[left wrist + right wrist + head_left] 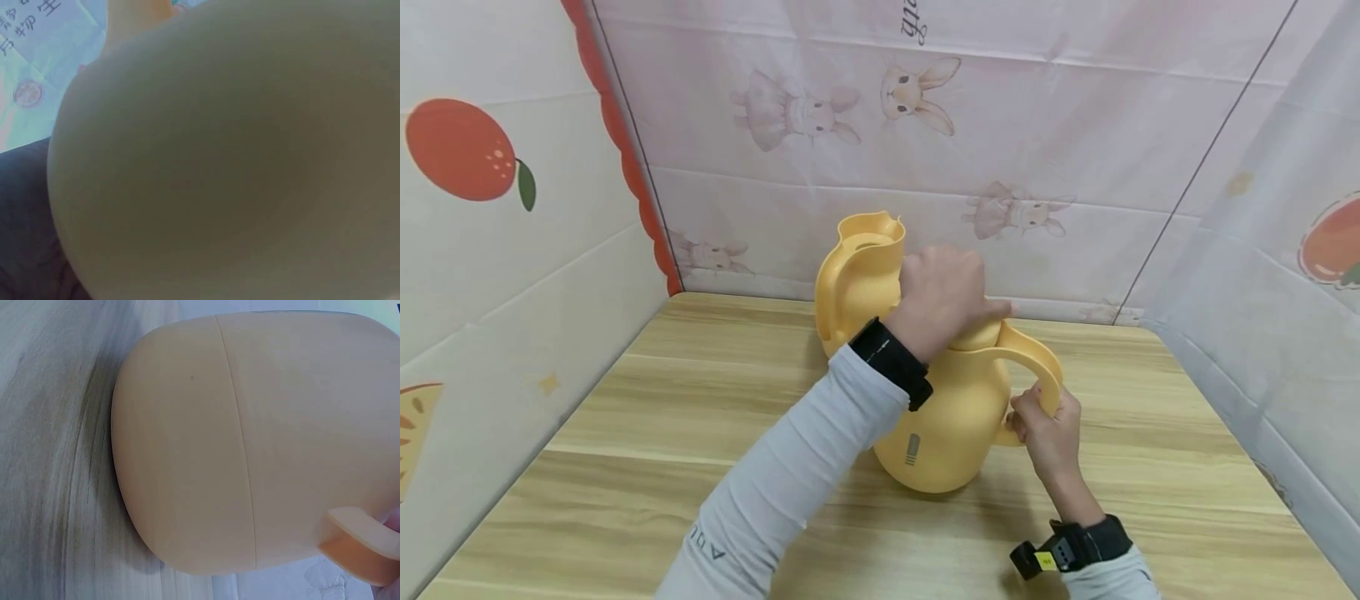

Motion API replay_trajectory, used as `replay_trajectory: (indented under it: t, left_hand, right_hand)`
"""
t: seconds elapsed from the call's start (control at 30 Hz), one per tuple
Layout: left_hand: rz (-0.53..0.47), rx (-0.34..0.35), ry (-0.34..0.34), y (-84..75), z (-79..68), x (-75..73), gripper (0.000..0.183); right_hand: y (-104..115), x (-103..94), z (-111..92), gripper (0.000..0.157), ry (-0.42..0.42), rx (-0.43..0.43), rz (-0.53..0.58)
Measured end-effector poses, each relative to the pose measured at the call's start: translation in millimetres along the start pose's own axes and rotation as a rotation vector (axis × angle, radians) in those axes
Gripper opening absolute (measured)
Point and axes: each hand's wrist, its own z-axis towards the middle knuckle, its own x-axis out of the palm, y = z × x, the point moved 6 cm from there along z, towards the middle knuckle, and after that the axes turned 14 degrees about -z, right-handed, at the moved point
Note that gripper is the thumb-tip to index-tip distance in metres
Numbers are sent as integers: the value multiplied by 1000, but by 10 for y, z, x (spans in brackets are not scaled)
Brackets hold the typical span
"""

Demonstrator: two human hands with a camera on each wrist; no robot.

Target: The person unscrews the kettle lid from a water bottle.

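Note:
A yellow thermos jug (955, 408) stands on the wooden table, a small grey mark low on its front. My left hand (942, 292) lies over the jug's lid (981, 335) with the thumb stretched to the right; its fingertips are hidden behind. Low on the curved handle (1036, 360), my right hand (1051, 433) grips with curled fingers. The jug's smooth body (219, 175) fills most of the left wrist view. In the right wrist view, the lower body (181, 444) shows a seam, with the handle end (359, 540) at bottom right.
A second yellow jug (857, 287) stands close behind on the left, its spout up and its handle toward the front left. The wooden tabletop (647, 433) ends at a back wall covering (700, 208) printed with rabbits. Fruit-printed coverings flank both sides.

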Motion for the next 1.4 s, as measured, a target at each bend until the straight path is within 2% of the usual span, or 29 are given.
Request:
replay_trajectory:
  t: [0.17, 0.4, 0.67, 0.87, 1.13, 1.4]
  left_hand:
    - [-22, -54, 56, 48, 69, 47, 54]
    - [-203, -153, 139, 182, 152, 165, 47]
    - [-277, -126, 124, 122, 130, 167, 34]
    - [-293, -142, 108, 113, 170, 146, 29]
    - [-287, -148, 138, 98, 220, 158, 26]
    - [-344, -202, 190, 159, 239, 176, 19]
  right_hand:
    - [2, -7, 5, 19, -2, -10, -20]
    - [14, -7, 0, 19, 2, -11, -3]
    - [1, -4, -6, 19, -4, -7, -11]
    - [-1, 4, 4, 18, -5, -13, 10]
    - [7, 4, 6, 18, 1, -21, 18]
    - [7, 8, 2, 19, 7, -21, 36]
